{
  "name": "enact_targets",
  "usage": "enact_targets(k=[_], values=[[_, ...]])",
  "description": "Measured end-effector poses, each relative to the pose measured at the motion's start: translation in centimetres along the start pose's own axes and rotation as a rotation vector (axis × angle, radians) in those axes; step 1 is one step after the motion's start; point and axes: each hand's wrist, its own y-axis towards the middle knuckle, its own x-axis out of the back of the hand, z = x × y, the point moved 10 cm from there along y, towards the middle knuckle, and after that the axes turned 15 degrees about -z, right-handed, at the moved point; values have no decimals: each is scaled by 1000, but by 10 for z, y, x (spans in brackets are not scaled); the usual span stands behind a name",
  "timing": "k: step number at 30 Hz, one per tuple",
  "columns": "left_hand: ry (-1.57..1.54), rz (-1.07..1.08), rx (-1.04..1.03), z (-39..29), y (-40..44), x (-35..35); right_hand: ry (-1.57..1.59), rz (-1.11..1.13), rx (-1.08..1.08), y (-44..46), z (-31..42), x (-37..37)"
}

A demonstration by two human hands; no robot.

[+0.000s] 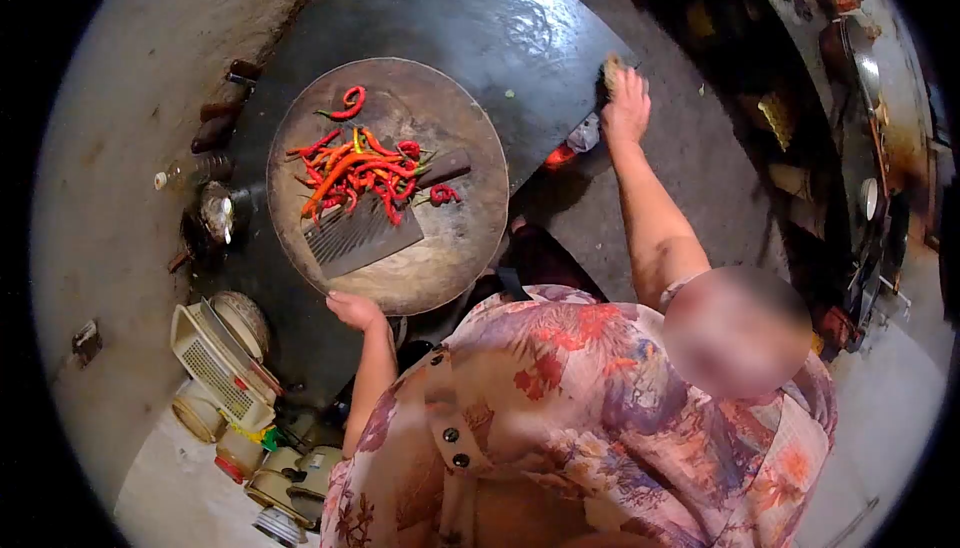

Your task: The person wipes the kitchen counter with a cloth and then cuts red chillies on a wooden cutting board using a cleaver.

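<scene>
On the round wooden board [455, 258] lies a pile of red and orange chili peppers [345, 173], partly on top of a cleaver [365, 241] whose dark handle points to the right. My left hand [355, 311] touches the board's near edge, its fingers partly hidden at the rim. Out at the right corner of the dark counter [420, 18], my right hand [627, 106] is closed on a tan cloth or sponge [612, 70].
A white plastic basket [215, 373] with bowls stands at the lower left, above several pots and jars [275, 483]. Bottles [210, 166] line the wall. A plastic bag [584, 135] and a red glow show beneath the counter's right edge. Shelves are at the right.
</scene>
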Motion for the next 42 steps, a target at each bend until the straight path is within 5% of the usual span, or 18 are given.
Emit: enact_targets(k=[2,4,7,9,13,17,19,22,27,32,33,34,35,37,38,39,41,42], values=[[7,12,15,-1,-2,-2,31,197,-135,-14,-30,9],[-24,7,4,-2,-3,0,-71,709,-648,-62,-84,1],[-23,10,14,-20,-10,8,252,86,-585,-39,-62,54],[9,20,7,-20,-9,10,615,-123,-251,-9,21,98],[23,15,-15,-1,-3,-2,801,104,315,-37,157,70],[25,15,-28,4,0,-4,627,151,730,-49,195,36],[20,14,11,-3,-7,4,565,254,359,-7,152,-24],[-2,-8,21,-1,-3,3,225,125,607,49,117,-32],[9,19,45,1,-4,-1,86,44,429,59,46,-18],[-32,-80,-61,10,0,-5,114,73,-25,18,-14,12],[-16,-63,-154,17,-2,-18,-183,526,33,-47,-101,-84],[7,-52,-245,34,-3,-34,-277,817,-318,-71,-104,-47],[45,-56,-325,46,1,-37,-169,760,-122,-77,-99,-20],[-93,26,59,20,-7,-22,24,679,-919,-90,-125,23],[255,122,-324,20,-10,-43,302,525,-814,-90,-141,9],[-86,56,152,11,-10,-15,581,376,-714,-77,-161,-8],[-61,4,116,8,-11,-14,949,173,-1128,-54,-192,-25],[36,97,216,-5,-12,-2,708,131,-806,-10,-161,3]])
